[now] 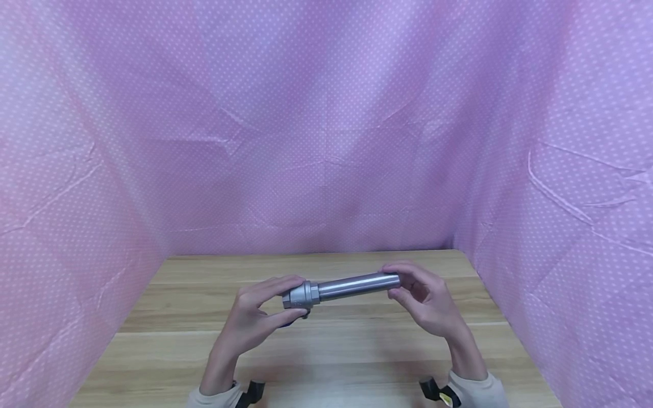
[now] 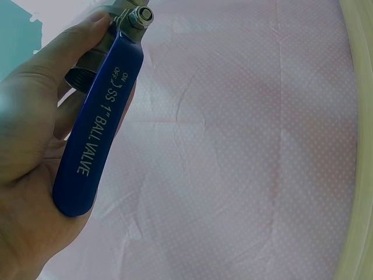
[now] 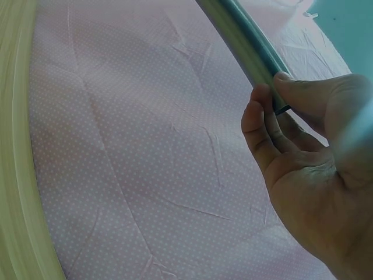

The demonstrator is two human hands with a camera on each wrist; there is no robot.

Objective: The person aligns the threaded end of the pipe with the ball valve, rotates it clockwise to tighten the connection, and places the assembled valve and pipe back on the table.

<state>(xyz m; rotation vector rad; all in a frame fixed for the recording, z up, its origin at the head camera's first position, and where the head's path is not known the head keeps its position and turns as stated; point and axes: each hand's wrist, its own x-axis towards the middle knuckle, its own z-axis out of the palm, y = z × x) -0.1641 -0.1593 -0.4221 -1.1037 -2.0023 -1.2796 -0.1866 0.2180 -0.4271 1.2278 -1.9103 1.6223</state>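
My left hand [image 1: 255,314] grips a silver ball valve [image 1: 301,295] between thumb and fingers. The valve's blue lever [image 2: 99,128], lettered "SS 1" BALL VALVE", runs back along the palm in the left wrist view, with a nut [image 2: 140,17] at its pivot. A shiny metal pipe [image 1: 357,286] extends from the valve's right end, tilted slightly up to the right. At the pipe's far end, my right hand [image 1: 428,300] pinches it between thumb and fingertips; the right wrist view shows the pipe's end [image 3: 282,109] between them. Valve and pipe are held in line above the table.
Beneath the hands lies a light wood-grain table [image 1: 204,357]. Pink-purple dotted cloth [image 1: 326,141] hangs behind it and along both sides. Dark straps with black mounts [image 1: 252,392] sit at both wrists, over pale sleeves.
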